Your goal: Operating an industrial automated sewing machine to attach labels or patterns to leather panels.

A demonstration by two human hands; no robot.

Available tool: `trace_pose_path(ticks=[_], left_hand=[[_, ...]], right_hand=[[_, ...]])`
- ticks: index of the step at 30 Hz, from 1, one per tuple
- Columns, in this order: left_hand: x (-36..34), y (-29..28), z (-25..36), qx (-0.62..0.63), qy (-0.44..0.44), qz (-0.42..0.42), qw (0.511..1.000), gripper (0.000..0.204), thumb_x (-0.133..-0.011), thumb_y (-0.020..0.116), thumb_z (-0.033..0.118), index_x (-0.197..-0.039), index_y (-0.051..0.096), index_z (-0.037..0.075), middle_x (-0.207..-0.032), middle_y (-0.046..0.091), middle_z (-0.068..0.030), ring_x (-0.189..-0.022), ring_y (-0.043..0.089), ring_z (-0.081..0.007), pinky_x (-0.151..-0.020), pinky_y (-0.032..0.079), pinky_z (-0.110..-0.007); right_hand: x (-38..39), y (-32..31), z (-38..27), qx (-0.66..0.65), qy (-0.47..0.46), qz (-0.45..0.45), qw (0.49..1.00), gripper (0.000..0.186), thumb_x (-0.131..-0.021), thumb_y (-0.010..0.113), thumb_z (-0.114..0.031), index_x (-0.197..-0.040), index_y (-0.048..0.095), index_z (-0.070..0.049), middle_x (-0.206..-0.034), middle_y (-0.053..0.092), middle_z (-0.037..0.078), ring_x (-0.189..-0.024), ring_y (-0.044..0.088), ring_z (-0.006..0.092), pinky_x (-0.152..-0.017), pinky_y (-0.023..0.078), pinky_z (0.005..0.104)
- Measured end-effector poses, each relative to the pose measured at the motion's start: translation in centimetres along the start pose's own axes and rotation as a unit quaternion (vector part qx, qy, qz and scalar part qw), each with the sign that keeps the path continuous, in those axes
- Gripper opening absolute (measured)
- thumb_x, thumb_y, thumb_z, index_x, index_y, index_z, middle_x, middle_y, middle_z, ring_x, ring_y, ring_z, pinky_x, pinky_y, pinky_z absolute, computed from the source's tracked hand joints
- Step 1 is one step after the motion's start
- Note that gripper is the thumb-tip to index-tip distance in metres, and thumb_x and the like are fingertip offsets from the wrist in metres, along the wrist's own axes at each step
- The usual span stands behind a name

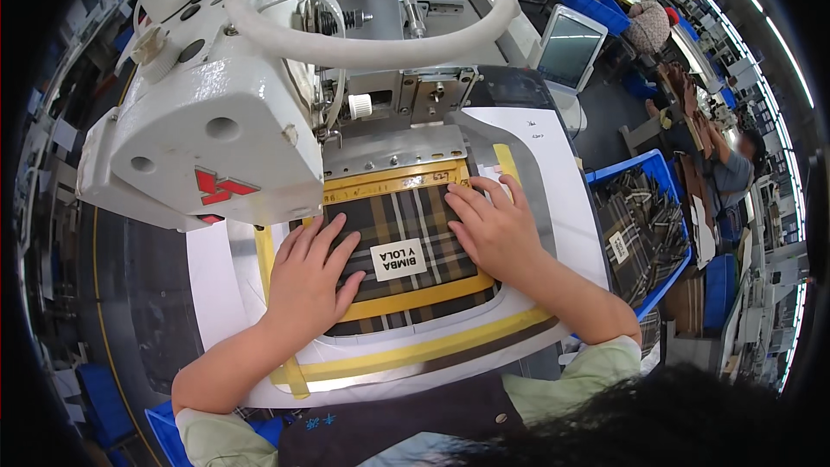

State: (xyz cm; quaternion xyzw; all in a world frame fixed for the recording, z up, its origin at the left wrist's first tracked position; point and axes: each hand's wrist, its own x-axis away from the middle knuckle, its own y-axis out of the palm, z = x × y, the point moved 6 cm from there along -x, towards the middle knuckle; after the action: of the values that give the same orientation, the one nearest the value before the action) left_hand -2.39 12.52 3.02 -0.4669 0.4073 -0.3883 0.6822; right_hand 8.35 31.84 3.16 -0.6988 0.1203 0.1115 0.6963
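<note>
Under the sewing machine head (207, 112) lies a dark plaid fabric piece (389, 218) with a white label (399, 259) on it. A yellow frame (424, 297) runs around the fabric. My left hand (313, 270) rests on the fabric's left side with its fingers spread. On the right side, my right hand (494, 225) lies with fingers stretched out, its fingertips at the frame's upper right corner. Neither hand grips anything. A metal clamp plate (393, 152) sits just beyond the frame's far edge.
White sheeting with yellow tape (424, 353) surrounds the frame. At right, a blue bin (666, 186) holds several plaid pieces. A screen (571, 47) stands at the back right. A thick white hose (372, 52) arches above the work. Other people (735, 169) sit farther right.
</note>
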Motion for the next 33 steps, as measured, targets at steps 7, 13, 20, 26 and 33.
trace_pose_path(ticks=[7, 13, 20, 26, 33], left_hand=[[0.25, 0.02, -0.21, -0.004, -0.008, 0.01, 1.0, 0.048, -0.078, 0.068, 0.024, -0.122, 0.056, 0.009, -0.134, 0.05, -0.0125, -0.124, 0.046, -0.0341, -0.102, 0.037, -0.046], [0.1, 0.29, 0.08, -0.003, 0.017, 0.014, 1.0, 0.045, -0.083, 0.065, 0.031, -0.12, 0.058, 0.006, -0.133, 0.05, -0.015, -0.122, 0.047, -0.0351, -0.1, 0.04, -0.044], [0.24, 0.37, -0.06, -0.004, 0.015, 0.019, 1.0, 0.043, -0.083, 0.063, 0.029, -0.119, 0.058, 0.006, -0.132, 0.049, -0.0158, -0.122, 0.048, -0.036, -0.097, 0.041, -0.044], [0.11, 0.55, -0.03, -0.006, -0.001, 0.006, 1.0, 0.047, -0.08, 0.066, 0.024, -0.123, 0.055, 0.009, -0.135, 0.048, -0.0135, -0.125, 0.046, -0.0344, -0.1, 0.039, -0.045], [0.09, 0.55, -0.3, -0.018, -0.016, 0.005, 1.0, 0.047, -0.078, 0.068, 0.023, -0.122, 0.056, 0.009, -0.134, 0.049, -0.0122, -0.124, 0.047, -0.0337, -0.101, 0.039, -0.045]], right_hand=[[-0.27, 0.14, 0.35, -0.025, -0.009, -0.009, 1.0, 0.031, -0.083, 0.065, -0.019, -0.111, 0.062, -0.007, -0.12, 0.06, 0.003, -0.113, 0.052, 0.0209, -0.104, 0.033, 0.0449], [-0.14, -0.1, 0.0, -0.003, -0.018, -0.01, 1.0, 0.031, -0.083, 0.064, -0.018, -0.111, 0.063, -0.005, -0.119, 0.061, 0.005, -0.112, 0.053, 0.0208, -0.102, 0.035, 0.0431], [-0.09, 0.42, 0.05, -0.014, -0.03, -0.004, 0.999, 0.034, -0.081, 0.065, -0.014, -0.113, 0.061, -0.004, -0.121, 0.06, 0.007, -0.111, 0.054, 0.0226, -0.103, 0.035, 0.0427], [-0.13, 0.53, 0.26, -0.011, -0.042, 0.003, 0.999, 0.034, -0.081, 0.066, -0.014, -0.113, 0.061, -0.003, -0.12, 0.06, 0.008, -0.109, 0.055, 0.0229, -0.101, 0.037, 0.0423], [-0.52, 0.72, 0.26, -0.02, -0.063, -0.001, 0.998, 0.034, -0.08, 0.066, -0.016, -0.111, 0.061, -0.003, -0.12, 0.06, 0.008, -0.108, 0.056, 0.0237, -0.1, 0.038, 0.0423]])
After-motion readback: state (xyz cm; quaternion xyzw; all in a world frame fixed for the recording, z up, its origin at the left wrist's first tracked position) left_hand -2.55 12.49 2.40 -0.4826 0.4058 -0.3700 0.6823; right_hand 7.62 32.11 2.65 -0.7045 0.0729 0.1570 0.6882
